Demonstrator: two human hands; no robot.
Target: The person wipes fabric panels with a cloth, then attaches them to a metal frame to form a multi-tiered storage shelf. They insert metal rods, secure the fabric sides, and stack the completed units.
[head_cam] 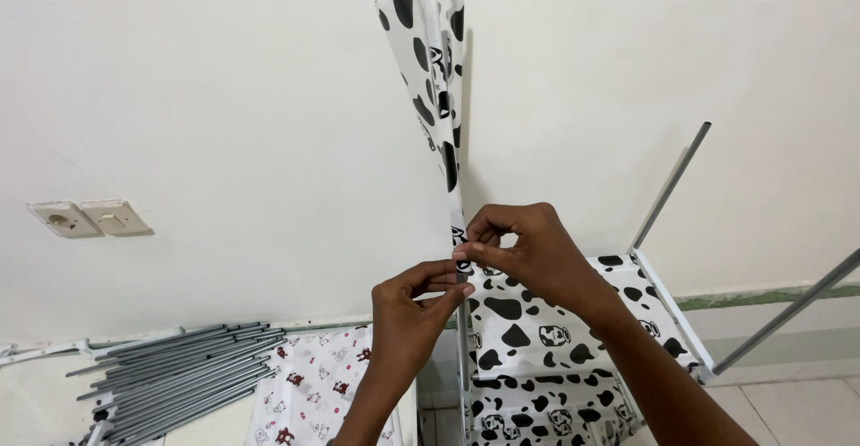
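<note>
From the head view, a cow-print fabric strip (434, 70) (rising upright against the wall) is pinched at its lower end over a grey pole (462, 338) by the right hand (524, 253), with the left hand (414, 316) gripping just below.

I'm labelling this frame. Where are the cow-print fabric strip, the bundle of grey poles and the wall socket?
cow-print fabric strip (430, 61): head view, upper folded part.
bundle of grey poles (179, 374): head view, mid-length.
wall socket (64, 220): head view, face plate.
</note>
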